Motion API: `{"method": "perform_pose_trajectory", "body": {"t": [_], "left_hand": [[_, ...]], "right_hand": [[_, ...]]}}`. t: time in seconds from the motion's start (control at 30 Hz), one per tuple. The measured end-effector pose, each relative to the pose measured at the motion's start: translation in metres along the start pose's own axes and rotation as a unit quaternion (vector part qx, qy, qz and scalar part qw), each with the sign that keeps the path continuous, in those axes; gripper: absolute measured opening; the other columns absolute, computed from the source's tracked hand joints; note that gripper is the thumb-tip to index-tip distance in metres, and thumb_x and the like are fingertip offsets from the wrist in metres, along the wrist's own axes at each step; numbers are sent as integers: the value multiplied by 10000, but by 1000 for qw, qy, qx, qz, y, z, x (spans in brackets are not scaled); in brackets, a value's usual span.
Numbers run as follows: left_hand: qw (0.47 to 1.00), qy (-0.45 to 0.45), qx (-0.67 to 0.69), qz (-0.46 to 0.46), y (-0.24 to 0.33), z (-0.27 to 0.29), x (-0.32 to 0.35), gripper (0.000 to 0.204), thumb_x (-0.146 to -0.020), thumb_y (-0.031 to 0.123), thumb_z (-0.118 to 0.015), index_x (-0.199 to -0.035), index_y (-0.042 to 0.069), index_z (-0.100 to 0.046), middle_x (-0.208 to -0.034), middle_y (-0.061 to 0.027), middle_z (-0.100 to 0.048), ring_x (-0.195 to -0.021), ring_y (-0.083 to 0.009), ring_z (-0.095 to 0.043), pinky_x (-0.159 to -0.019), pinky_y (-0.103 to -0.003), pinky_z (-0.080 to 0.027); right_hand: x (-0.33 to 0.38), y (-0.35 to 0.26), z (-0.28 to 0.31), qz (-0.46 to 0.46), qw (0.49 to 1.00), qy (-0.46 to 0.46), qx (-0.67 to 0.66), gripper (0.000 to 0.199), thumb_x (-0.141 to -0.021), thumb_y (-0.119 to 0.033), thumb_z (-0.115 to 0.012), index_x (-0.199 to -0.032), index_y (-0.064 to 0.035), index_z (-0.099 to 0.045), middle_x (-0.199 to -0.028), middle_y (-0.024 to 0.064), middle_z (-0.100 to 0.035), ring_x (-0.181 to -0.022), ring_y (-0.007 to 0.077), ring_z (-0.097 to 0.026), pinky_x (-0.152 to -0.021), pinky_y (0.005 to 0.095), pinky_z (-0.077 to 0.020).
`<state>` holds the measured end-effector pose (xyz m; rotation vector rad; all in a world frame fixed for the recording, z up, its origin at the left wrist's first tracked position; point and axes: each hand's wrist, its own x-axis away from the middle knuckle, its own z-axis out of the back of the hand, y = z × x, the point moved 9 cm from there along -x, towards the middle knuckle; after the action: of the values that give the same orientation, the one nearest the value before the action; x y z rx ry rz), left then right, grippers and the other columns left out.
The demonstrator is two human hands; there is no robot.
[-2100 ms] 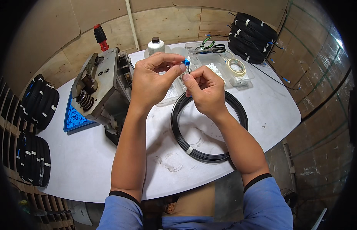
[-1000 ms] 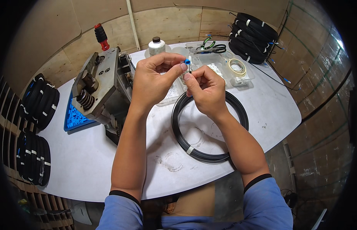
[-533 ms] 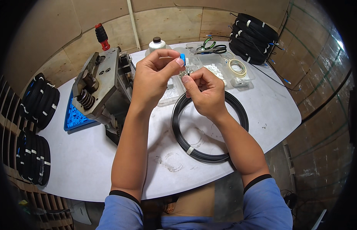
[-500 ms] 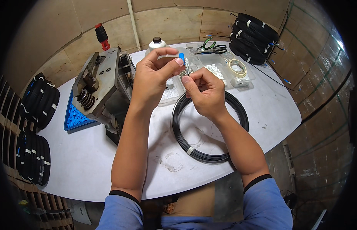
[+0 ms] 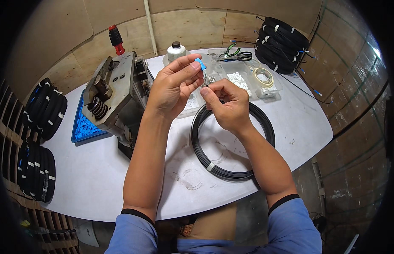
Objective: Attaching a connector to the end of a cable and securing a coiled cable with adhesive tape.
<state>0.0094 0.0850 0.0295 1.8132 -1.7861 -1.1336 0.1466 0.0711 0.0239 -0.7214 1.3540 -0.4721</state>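
Over the middle of the table, my left hand (image 5: 169,89) pinches a small blue plastic connector part (image 5: 201,64) between thumb and fingertips. Just below it, my right hand (image 5: 229,103) grips a cable end that carries a slim, pale-and-metal connector (image 5: 206,78) pointing upward. The blue part sits right at the tip of this connector; whether they touch I cannot tell. Under my right hand and forearm lies a coil of thin black cable (image 5: 231,174), bound with a white tape band.
On the left stands a metal press (image 5: 120,84) beside a blue tray (image 5: 76,140) of small blue parts. Behind my hands are a white bottle (image 5: 176,53), clear bins (image 5: 235,68), pliers, scissors (image 5: 241,56) and a tape roll (image 5: 263,77). Black cable coils (image 5: 281,44) are stacked back right.
The blue part has tilted and now sits at the connector's tip. My left fingers have shifted, the lower ones curling nearer the connector. The right hand has barely moved.
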Motion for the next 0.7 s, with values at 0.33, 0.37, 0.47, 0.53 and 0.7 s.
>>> {"method": "perform_pose_trajectory", "body": {"t": [0.33,0.37,0.47,0.53,0.7], "left_hand": [[999,-6,-50,-18,8,0,2,283,-921,91,-715,-1184,1,-661,-1094,-104,-710,-979,-177,-668,-875,-325,-543],[999,-6,-50,-18,7,1,1,283,-921,91,-715,-1184,1,-661,-1094,-104,-710,-979,-177,-668,-875,-325,-543],[998,-9,-62,-23,9,2,1,275,-920,108,-723,-1169,3,-671,-1072,-100,-715,-945,-169,-674,-863,-317,-548],[996,-7,-82,-24,10,3,1,271,-915,111,-730,-1159,2,-681,-1044,-99,-721,-908,-161,-679,-840,-308,-553],[989,-30,-140,-26,8,-1,2,308,-903,104,-742,-1181,-9,-678,-1033,-98,-723,-889,-148,-678,-823,-297,-560]], "right_hand": [[0,0,0,-21,1000,3,2,97,-874,-69,-746,-813,-20,-688,-591,-21,-607,-533,11,-494,-486,211,-389],[0,1,0,-21,1000,3,2,97,-874,-69,-746,-813,-20,-688,-591,-21,-607,-533,11,-494,-486,211,-389],[0,0,-1,-22,1000,0,3,98,-873,-68,-746,-810,-21,-688,-590,-22,-606,-533,11,-494,-487,211,-388],[0,0,-1,-18,1000,2,1,96,-873,-66,-745,-812,-20,-688,-591,-21,-607,-537,9,-493,-489,210,-387],[0,-2,0,-25,1000,5,-6,83,-889,-58,-732,-830,-21,-686,-611,-31,-612,-550,6,-495,-497,208,-391]]}}
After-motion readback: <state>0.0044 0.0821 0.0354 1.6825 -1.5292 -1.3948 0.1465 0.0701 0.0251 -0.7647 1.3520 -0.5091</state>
